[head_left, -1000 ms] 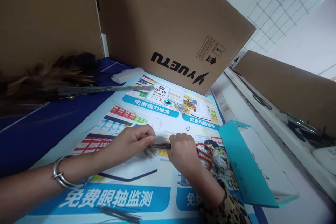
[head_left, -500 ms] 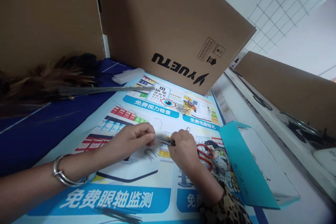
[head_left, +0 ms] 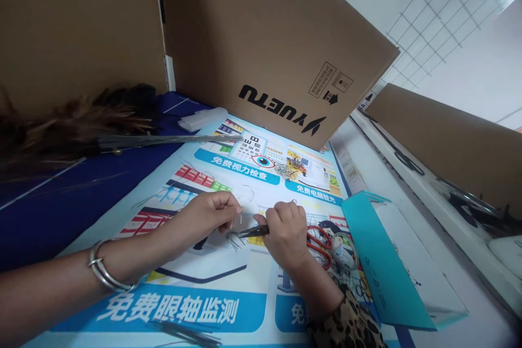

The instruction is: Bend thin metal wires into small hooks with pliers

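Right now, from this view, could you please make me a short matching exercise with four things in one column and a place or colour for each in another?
Things:
1. Pliers
2. Bangle
3. Scissors handles
4. Open box

Places or colours:
A. Teal on the outside
B. Around the left wrist
C. Gripped in the right hand
D. Red

Right pairs: 1-C, 2-B, 3-D, 4-A.

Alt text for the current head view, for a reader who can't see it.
A person's right hand grips dark pliers close to the left hand, which pinches a thin wire, above a printed poster. Red-handled scissors and a teal box lie to the right, with upright cardboard behind.
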Tool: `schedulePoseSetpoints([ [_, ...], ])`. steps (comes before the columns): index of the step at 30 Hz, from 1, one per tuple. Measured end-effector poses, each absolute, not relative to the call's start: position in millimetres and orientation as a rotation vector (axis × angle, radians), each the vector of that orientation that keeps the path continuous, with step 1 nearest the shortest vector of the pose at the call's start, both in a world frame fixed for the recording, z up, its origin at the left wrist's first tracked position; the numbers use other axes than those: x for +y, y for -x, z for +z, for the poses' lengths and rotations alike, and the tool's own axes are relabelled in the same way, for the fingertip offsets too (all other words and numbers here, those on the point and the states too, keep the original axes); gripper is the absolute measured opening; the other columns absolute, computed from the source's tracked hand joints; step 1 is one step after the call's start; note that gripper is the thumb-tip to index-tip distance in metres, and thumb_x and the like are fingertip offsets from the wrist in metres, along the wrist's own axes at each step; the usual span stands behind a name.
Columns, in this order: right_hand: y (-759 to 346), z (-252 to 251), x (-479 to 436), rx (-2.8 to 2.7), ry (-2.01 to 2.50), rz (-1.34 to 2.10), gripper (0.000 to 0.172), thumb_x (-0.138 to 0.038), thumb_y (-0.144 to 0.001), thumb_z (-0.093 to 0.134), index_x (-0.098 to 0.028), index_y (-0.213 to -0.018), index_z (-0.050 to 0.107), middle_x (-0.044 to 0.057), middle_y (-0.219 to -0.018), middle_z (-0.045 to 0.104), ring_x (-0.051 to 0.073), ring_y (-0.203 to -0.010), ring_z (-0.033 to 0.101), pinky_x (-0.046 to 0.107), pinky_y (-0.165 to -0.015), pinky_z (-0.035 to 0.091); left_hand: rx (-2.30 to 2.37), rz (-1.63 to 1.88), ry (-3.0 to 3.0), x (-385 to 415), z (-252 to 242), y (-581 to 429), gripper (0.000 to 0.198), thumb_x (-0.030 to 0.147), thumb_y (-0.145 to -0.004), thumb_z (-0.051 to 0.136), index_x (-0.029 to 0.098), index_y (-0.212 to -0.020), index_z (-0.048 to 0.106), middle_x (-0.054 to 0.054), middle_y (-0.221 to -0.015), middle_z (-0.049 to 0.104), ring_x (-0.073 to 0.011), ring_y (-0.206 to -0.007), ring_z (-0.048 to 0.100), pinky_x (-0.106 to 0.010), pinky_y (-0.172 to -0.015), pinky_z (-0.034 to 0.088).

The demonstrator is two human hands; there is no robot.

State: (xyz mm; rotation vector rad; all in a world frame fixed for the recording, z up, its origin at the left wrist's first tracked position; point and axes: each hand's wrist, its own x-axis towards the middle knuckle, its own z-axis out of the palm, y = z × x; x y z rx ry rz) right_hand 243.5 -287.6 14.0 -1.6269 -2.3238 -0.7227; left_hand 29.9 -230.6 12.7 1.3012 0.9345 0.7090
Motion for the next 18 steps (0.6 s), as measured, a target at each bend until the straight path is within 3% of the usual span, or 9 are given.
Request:
schedulePoseSetpoints([
  [9, -238, 20, -288, -2.352, 1.678, -0.805, 0.047, -0.049, -0.113, 0.041, -0.022, -0.083, 0.065, 0.008, -0.084, 0.064, 0.024, -0.080, 0.051, 0.040, -0.074, 0.027, 0.982, 0.699, -1.171, -245, 24, -35, 0.033, 0.052, -0.070, 0.070, 0.021, -0.066, 0.060, 0.005, -0.051, 0.058, -0.0117, -0.049, 0.050, -0.026, -0.052, 0.032],
  [18, -236, 20, -286, -2.316, 1.637, -0.908, 0.045, -0.048, -0.113, 0.043, -0.022, -0.083, 0.065, 0.006, -0.079, 0.062, 0.024, -0.078, 0.049, 0.040, -0.072, 0.026, 0.990, 0.726, -1.178, -248, 20, -37, 0.033, 0.051, -0.075, 0.068, 0.022, -0.063, 0.057, 0.003, -0.050, 0.058, -0.0122, -0.050, 0.048, -0.028, -0.055, 0.033],
])
